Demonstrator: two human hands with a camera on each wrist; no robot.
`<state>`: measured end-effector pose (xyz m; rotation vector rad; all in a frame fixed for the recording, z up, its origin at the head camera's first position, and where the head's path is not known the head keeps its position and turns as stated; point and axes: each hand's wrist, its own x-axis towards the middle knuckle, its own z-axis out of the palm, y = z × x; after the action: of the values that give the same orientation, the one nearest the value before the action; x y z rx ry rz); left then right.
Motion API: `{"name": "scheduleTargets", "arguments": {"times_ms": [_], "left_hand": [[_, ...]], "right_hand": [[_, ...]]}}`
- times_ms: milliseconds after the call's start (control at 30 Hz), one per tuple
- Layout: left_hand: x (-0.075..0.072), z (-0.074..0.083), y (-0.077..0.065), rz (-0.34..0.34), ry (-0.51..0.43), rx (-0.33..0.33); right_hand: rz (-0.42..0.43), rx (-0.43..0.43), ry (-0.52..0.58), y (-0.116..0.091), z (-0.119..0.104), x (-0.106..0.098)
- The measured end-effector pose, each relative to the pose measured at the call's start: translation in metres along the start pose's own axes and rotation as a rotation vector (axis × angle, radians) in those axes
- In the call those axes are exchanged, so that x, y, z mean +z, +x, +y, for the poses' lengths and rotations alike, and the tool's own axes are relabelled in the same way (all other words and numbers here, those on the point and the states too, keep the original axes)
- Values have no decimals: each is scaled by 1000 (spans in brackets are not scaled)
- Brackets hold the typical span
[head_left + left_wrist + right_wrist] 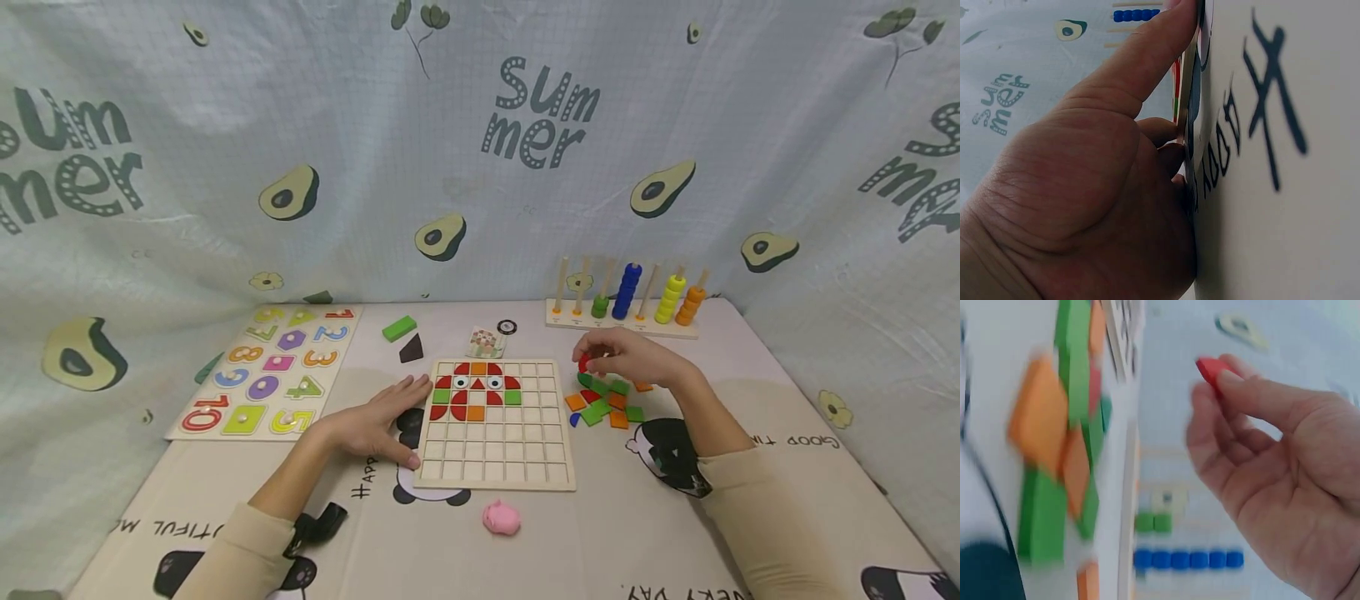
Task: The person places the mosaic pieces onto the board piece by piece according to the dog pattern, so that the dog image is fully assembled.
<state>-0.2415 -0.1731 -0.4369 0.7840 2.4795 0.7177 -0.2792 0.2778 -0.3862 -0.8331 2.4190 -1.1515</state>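
A wooden grid board (517,454) lies flat on the table, its upper left cells filled with red, orange, green and eye-marked tiles. My left hand (367,421) rests along the board's left edge, thumb and fingers spread and touching it. Between thumb and fingertips, my right hand (630,354) pinches a red tile (1211,369), raised above the table right of the board; its full outline is partly covered by the fingers. Below that hand lies a loose pile of green tiles (592,414), with orange tiles (1041,415), red ones and a blue one among them.
A bead-counting stand (622,323) stands at the back right. On the left lies a number puzzle board (176,429). Behind the grid are a small picture card (486,342), a round black-and-white token (507,327) and a green block (399,328). A pink lump (501,517) sits in front.
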Motion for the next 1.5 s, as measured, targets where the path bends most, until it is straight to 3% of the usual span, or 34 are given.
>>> {"name": "scheduleTargets", "arguments": {"times_ms": [233,467,600,800,1067,1500], "left_hand": [[0,-1,0,0,0,12],[-1,-1,-1,0,-3,11],[-1,0,-1,-1,-4,14],[-1,1,-1,-2,-14,0],[-1,-1,0,-2,2,9],[-1,-4,1,-11,9,37]], "right_hand": [[13,-130,-64,38,-29,38],[-128,-162,-91,70,-45,78],[-192,-165,-178,77,-53,92],[-204,-222,-344,79,-62,100],[-160,-211,-317,81,-61,104],[-90,-189,-365,82,-60,109]]}}
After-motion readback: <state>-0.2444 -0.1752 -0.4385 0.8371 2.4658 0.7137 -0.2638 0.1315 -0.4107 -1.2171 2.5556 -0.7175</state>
